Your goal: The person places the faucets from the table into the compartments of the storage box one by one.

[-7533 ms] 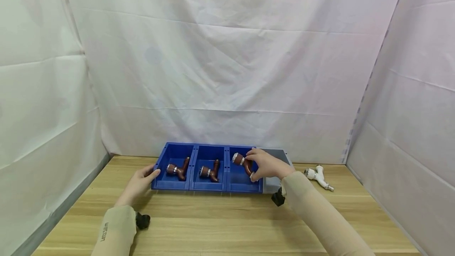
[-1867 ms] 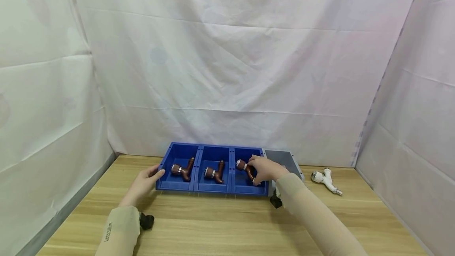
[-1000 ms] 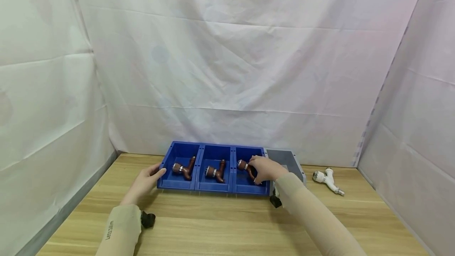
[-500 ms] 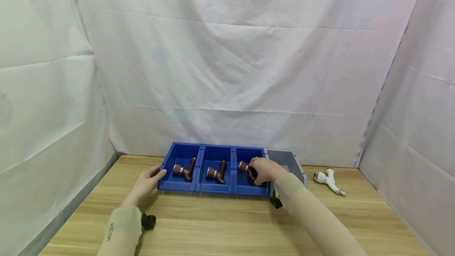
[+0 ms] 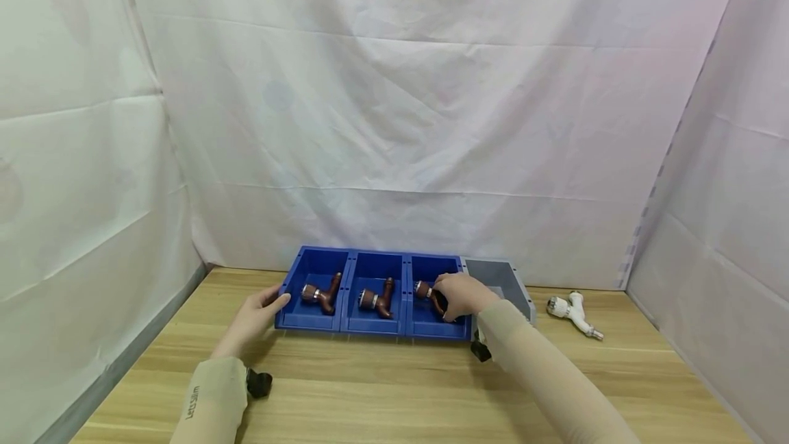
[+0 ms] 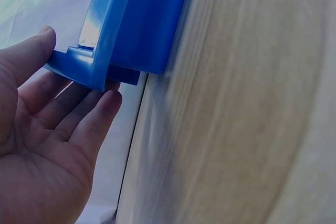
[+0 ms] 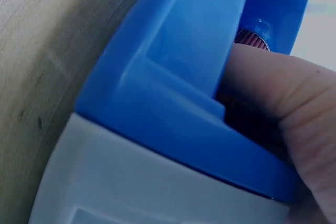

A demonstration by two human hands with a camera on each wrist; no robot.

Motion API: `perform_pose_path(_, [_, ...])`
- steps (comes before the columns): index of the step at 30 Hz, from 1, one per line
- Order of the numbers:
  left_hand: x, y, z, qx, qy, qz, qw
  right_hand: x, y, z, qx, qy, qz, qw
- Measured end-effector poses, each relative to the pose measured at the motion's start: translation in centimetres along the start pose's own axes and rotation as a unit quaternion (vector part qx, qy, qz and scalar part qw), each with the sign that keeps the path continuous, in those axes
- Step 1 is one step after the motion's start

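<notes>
Inside the third blue bin (image 5: 434, 330), my right hand (image 5: 464, 294) grips a brown tap (image 5: 422, 289) by its body, its ribbed knob pointing left. The fingers cover much of that tap; in the right wrist view only a bit of the knob (image 7: 251, 39) shows past the bin wall. My left hand (image 5: 254, 314) holds the outer rim of the leftmost blue bin (image 5: 305, 321), thumb on top and fingers beneath, as the left wrist view shows. A brown tap (image 5: 323, 295) lies in this bin, and another brown tap (image 5: 379, 300) in the middle bin (image 5: 372, 326).
A grey bin (image 5: 524, 293) adjoins the blue row on the right, partly behind the right forearm. Farther right, a white tap (image 5: 575, 314) lies on the wooden table (image 5: 370, 389). White cloth (image 5: 394, 122) hangs behind the bins and along both sides.
My right hand has lowered the brown tap from above the third bin down into it. Over the last second both hands have stayed nearly still, with the view shifting slightly.
</notes>
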State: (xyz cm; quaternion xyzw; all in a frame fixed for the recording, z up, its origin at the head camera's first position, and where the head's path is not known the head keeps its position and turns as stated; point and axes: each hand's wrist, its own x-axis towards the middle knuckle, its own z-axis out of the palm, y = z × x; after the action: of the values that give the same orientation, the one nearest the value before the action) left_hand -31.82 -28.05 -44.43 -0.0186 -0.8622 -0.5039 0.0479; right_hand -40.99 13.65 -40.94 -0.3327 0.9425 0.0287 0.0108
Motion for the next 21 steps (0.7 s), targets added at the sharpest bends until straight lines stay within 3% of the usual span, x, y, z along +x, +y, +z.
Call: perform_pose_path(21, [0.01,0.23,0.0,0.006,0.001,-0.011,0.9999,0.16,0.01,0.29,-0.035,0.013,-0.017,0.9992])
